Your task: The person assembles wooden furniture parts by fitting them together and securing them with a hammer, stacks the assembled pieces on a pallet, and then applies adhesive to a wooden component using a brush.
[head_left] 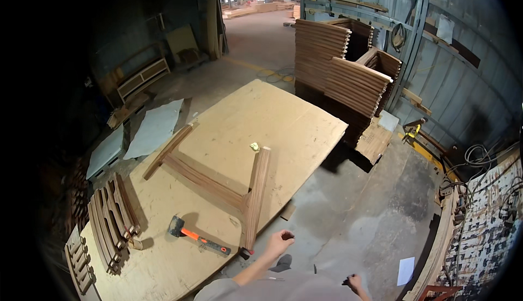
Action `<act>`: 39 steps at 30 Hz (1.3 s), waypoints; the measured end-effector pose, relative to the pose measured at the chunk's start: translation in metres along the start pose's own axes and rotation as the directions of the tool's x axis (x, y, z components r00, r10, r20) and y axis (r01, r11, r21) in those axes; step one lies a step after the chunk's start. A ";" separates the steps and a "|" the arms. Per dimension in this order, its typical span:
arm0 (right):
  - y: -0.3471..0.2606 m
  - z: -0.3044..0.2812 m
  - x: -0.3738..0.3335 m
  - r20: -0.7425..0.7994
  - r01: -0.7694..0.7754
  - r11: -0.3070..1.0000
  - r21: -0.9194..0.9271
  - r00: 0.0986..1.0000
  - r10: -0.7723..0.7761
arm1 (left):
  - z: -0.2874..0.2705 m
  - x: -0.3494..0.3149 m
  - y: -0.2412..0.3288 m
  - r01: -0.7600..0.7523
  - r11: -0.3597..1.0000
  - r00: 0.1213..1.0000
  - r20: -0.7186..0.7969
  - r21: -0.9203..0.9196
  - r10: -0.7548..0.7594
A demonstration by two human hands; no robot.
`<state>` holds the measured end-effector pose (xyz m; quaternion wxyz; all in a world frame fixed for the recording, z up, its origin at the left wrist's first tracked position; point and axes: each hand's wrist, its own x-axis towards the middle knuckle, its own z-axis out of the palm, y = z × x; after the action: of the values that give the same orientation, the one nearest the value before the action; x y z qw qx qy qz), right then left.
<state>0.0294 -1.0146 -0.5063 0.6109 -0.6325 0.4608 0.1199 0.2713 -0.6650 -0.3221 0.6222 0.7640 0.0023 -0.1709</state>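
Observation:
My left hand (280, 242) is above the near edge of the table, loosely curled with a gap between thumb and fingers and nothing visible in it. Close to it lies the near end of a wooden H-shaped frame: a right post (257, 197), a crossbar (204, 178) and a left post (170, 149). My right hand (355, 283) hangs low over the floor, away from the table. Its dark fingers are curled, and whatever they may hold is too small to make out. A mallet (199, 237) with a dark head and an orange-black handle rests on the board left of my left hand.
The large tan tabletop (283, 116) carries curved wooden slats (111, 219) at its left and a small crumpled yellowish piece (254, 147). Tall stacks of wooden parts (354, 80) stand beyond its right side. Cables (479, 156) and a paint-spattered surface (485, 225) are at far right.

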 end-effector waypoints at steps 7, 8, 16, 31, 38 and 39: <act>-0.041 -0.017 -0.030 -0.271 -0.025 0.948 -0.318 0.960 -0.065 | -0.004 0.059 -0.005 0.103 0.970 0.994 -0.024 -0.221 -0.111; -0.041 -0.016 -0.026 -0.307 -0.029 0.963 -0.267 0.950 -0.057 | -0.001 0.071 -0.008 0.120 0.968 0.992 -0.004 -0.220 -0.124; 0.049 -0.065 0.039 -0.441 -0.239 0.950 -0.199 0.888 0.130 | 0.107 0.158 0.064 0.088 0.995 0.962 0.263 -0.049 -0.073; -0.001 -0.252 0.117 -0.310 -0.339 0.857 -0.389 0.924 0.225 | 0.391 0.322 0.068 0.121 0.925 0.851 0.442 0.360 -0.283; -0.075 -0.340 0.152 -0.559 -0.280 0.911 0.304 0.722 0.408 | 0.502 0.441 0.090 -0.002 0.818 0.772 0.521 0.575 -0.364; -0.047 -0.337 0.168 -0.529 -0.382 0.908 0.175 0.741 0.414 | 0.532 0.467 0.094 -0.119 0.818 0.721 0.615 0.563 -0.319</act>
<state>0.0173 -1.3937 -0.5198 0.4283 -0.5095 0.7449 0.0460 0.5941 -1.2898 -0.4448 0.3115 0.7928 -0.2351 -0.4682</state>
